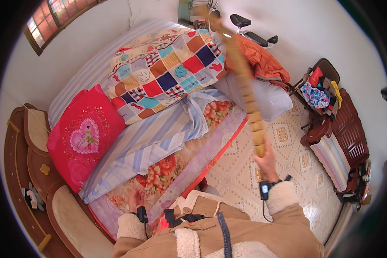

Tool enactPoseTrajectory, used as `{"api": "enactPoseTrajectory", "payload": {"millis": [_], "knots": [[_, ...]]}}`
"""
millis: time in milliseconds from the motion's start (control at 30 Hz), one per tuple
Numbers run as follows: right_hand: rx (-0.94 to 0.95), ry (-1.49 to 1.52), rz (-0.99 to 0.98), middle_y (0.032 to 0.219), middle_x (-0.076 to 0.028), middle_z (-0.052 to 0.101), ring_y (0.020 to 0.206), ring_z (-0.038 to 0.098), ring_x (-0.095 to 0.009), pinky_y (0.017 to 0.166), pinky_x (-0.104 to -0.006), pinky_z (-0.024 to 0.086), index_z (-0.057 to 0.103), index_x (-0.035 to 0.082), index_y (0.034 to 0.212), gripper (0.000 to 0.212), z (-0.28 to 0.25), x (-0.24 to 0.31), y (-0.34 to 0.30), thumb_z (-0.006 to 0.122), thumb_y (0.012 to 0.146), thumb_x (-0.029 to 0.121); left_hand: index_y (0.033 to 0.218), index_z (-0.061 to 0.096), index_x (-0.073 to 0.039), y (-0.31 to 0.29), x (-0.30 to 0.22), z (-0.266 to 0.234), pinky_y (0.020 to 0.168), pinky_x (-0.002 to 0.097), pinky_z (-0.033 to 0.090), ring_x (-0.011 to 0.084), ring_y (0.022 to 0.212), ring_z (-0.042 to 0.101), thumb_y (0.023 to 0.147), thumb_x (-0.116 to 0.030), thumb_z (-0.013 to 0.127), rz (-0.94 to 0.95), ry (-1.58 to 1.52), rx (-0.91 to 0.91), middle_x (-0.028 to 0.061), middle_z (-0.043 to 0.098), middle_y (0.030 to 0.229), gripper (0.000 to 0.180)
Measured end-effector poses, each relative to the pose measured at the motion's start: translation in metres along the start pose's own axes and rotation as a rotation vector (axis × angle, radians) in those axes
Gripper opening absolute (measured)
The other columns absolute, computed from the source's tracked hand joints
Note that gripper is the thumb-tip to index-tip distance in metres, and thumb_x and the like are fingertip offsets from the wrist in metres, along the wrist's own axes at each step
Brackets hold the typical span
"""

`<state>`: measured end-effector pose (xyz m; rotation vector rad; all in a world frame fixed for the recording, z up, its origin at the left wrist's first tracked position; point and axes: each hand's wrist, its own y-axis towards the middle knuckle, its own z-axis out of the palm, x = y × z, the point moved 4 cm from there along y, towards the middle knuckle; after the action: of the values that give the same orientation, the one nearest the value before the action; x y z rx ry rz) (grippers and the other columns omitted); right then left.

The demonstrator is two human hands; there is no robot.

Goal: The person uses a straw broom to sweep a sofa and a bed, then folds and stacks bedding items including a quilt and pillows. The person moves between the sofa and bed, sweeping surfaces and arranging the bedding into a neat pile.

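Long tan segmented stick (250, 99): far end blurred | black-seated bike (239, 20): partly hidden behind orange quilted jacket (263, 58), floral-sheeted bed's (202, 148) far-right corner

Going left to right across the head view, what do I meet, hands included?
Red pillow, left hand, black saddle, right hand gripping the near end of a long yellowish stick, striped pad.
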<state>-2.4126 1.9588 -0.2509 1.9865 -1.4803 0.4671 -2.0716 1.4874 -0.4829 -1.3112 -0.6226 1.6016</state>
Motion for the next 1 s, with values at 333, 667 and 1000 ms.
{"api": "enactPoseTrajectory", "payload": {"millis": [333,667,1000], "knots": [[0.916,0.019,-0.584,0.094,-0.018,0.053,0.081,0.055,-0.035,0.067,-0.0403,0.046,0.025,0.020,0.135,0.080,0.201,0.140,0.001,0.063,0.065,0.016,0.091,0.058,-0.007,-0.050,-0.001,-0.077,0.062,0.0239,0.051,0.0120,0.069,0.061,0.079,-0.017,0.062,0.102,-0.182,-0.179,0.0034,0.064,0.083,0.016],[0.647,0.151,-0.788,0.114,-0.014,0.047,0.101,0.048,-0.031,0.083,-0.0397,0.040,0.036,0.013,0.128,0.070,0.260,0.214,0.003,0.066,0.065,0.021,0.088,0.059,-0.006,-0.045,0.017,-0.089,0.063,0.0241,0.052,0.0122,0.072,0.061,0.080,-0.015,0.062,0.062,-0.232,-0.149,0.0033,0.064,0.081,0.012],[0.205,-0.015,-0.380,0.103,-0.018,0.052,0.097,0.051,-0.033,0.083,-0.0396,0.041,0.046,0.001,0.117,0.059,0.176,0.014,0.162,0.066,0.064,0.017,0.088,0.060,-0.007,-0.021,0.021,-0.034,0.063,0.0257,0.050,0.0131,0.071,0.060,0.080,-0.016,0.060,0.091,-0.251,-0.231,0.0032,0.064,0.079,0.012]]}}
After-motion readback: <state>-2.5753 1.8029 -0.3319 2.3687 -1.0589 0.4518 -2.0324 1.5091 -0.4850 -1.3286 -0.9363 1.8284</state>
